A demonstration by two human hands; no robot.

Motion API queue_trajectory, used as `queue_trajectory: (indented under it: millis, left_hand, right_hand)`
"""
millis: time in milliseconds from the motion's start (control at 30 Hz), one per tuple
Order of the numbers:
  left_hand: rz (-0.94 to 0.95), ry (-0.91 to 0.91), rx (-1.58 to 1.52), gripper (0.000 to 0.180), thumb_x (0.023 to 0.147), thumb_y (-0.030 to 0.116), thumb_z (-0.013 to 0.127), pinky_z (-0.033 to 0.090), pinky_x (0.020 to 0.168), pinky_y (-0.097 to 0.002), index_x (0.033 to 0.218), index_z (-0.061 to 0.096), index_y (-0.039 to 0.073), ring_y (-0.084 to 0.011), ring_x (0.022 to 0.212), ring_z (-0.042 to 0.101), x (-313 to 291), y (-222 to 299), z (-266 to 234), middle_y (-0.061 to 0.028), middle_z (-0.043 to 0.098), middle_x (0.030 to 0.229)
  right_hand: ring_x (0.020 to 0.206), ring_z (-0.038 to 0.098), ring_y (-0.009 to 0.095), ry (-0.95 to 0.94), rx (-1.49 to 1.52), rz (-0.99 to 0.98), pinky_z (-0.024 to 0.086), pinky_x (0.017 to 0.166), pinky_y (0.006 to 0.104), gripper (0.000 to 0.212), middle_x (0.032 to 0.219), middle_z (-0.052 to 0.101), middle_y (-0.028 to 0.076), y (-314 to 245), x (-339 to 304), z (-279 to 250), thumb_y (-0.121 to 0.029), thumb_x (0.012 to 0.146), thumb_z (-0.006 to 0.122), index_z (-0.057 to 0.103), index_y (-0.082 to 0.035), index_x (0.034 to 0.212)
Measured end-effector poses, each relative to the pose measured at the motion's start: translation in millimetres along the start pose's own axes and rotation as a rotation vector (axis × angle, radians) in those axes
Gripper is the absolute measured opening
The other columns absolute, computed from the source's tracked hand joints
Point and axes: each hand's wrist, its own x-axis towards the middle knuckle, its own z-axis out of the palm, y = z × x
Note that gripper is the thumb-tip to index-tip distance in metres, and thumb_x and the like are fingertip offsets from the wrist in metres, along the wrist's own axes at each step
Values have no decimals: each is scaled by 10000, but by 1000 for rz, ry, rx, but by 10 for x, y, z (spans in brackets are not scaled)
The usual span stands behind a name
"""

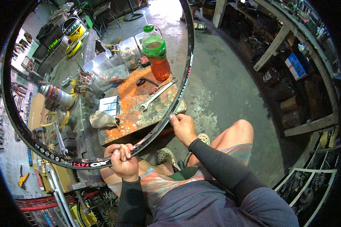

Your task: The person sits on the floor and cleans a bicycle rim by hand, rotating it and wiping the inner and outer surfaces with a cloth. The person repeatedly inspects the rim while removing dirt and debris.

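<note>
Bicycle rim [57, 157]: black (reddish decals), reaching forward and leftward
Left hand [124, 160]: curled around its near arc
Right hand [183, 128]: pinching it, farther right

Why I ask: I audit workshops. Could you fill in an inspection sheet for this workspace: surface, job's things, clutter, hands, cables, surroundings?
Surface: table, orange paint patchy and worn.
Job's things: rim, black, no spokes seen.
Clutter: wrench and bottle on the table; clear tubs toward its far end.
Hands: left hand curled on the rim; right hand holding it farther along, thumb on it.
Cables: red line at lower left; cable or hose, cannot tell.
Surroundings: wooden shelves at right; sandalled foot beyond.
</note>
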Motion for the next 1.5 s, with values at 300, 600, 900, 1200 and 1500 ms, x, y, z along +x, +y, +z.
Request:
queue_trajectory:
  millis: [300, 600, 900, 1200, 1500]
  left_hand:
    - [3, -11, -14, 174, 1053, 166, 533, 499, 734, -385, 1091, 683, 87, -110, 594, 430, 30, -36, -69, 53, 355, 627]
    - [7, -12, 3, 171, 1055, 176, 528, 497, 727, -374, 1091, 664, 81, -111, 591, 429, 29, -20, -77, 54, 355, 625]
    - [37, -48, 12, 173, 1054, 179, 532, 498, 725, -373, 1099, 664, 77, -112, 587, 431, 33, -25, -51, 56, 355, 619]
    - [50, -51, 10, 164, 1058, 171, 541, 493, 712, -371, 1106, 667, 79, -109, 596, 439, 42, -30, -62, 56, 356, 617]
    - [32, -37, -10, 163, 1067, 170, 549, 489, 718, -370, 1120, 673, 78, -108, 595, 438, 18, -26, -84, 56, 363, 623]
  right_hand:
    - [859, 751, 504, -67, -384, -103, 571, 787, 606, 442, 848, 746, 285, -128, 426, -395, -425, 1037, 732, 801, -7, 911]
    - [867, 765, 493, -160, -409, -105, 581, 805, 597, 449, 860, 765, 276, -119, 512, -429, -431, 1040, 727, 812, -13, 900]
    - [865, 774, 483, -130, -353, -69, 598, 821, 575, 426, 850, 762, 285, -222, 563, -452, -410, 1039, 724, 820, -11, 927]
    - [872, 769, 495, -71, -363, -70, 595, 833, 587, 413, 869, 766, 287, -201, 593, -444, -414, 1030, 730, 826, -24, 932]
    - [886, 756, 520, -116, -318, -82, 587, 817, 613, 438, 887, 754, 304, -167, 308, -214, -406, 1049, 712, 794, -3, 899]
